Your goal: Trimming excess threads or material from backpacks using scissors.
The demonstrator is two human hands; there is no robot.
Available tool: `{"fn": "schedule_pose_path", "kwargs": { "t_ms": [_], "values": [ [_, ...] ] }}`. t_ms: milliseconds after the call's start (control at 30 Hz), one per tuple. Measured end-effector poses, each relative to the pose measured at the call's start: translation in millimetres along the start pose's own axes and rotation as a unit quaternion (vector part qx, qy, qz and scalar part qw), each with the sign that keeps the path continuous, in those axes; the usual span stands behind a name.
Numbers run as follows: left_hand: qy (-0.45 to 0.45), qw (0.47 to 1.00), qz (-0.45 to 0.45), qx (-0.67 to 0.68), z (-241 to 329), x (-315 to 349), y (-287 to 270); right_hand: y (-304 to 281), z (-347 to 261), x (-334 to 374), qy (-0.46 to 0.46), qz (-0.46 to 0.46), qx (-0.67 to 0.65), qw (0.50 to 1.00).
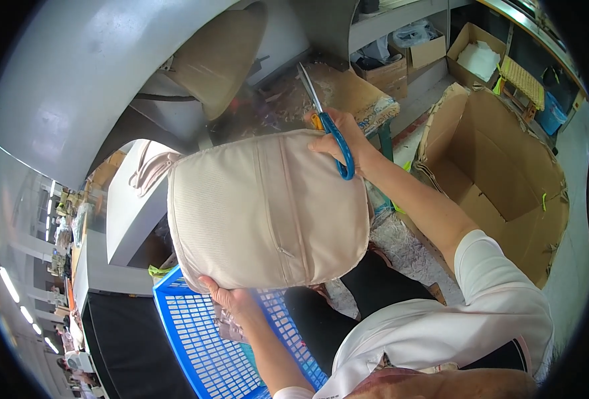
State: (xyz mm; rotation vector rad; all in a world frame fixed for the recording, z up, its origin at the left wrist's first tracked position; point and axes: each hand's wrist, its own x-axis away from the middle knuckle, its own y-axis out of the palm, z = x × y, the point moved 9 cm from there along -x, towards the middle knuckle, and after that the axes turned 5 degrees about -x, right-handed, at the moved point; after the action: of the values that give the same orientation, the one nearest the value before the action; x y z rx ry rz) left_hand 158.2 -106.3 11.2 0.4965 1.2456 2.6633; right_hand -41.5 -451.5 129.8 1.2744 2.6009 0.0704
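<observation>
A beige fabric panel [221, 213] with rounded corners is held up in front of me, spread out almost flat. A zipper [285, 252] with a small pull runs across it between two seams. My left hand [233, 300] grips its lower edge, thumb on the front face and fingers hidden behind. At the upper right edge, my right hand [351, 141] pinches the panel with the thumb on top. The same hand carries a pair of scissors [340, 146] with blue handles, the blades pointing up and away from the cloth.
A blue plastic basket [191, 332] stands below the panel, by my legs. Folded beige cloth [151, 166] lies on a white surface [131, 213] at the left. To the right is a large cardboard box [501, 166]. A worn wooden bench [354, 96] stands ahead, with smaller boxes [427, 52] behind.
</observation>
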Motion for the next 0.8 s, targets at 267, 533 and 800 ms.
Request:
{"fn": "schedule_pose_path", "kwargs": {
  "t_ms": [267, 533, 800],
  "values": [
    [-0.017, 0.999, 0.031, 0.031, -10, 14, 12, 0, -6, -3, -0.008, -0.001, 0.013, 1.0],
    [0.002, 1.0, 0.016, 0.013, -9, 24, 23, -13, -4, 9, 0.037, 0.005, 0.001, 0.999],
    [-0.037, 0.998, -0.044, 0.041, -13, 16, 22, -22, -2, 15, 0.015, 0.027, -0.007, 0.999]
  ]
}}
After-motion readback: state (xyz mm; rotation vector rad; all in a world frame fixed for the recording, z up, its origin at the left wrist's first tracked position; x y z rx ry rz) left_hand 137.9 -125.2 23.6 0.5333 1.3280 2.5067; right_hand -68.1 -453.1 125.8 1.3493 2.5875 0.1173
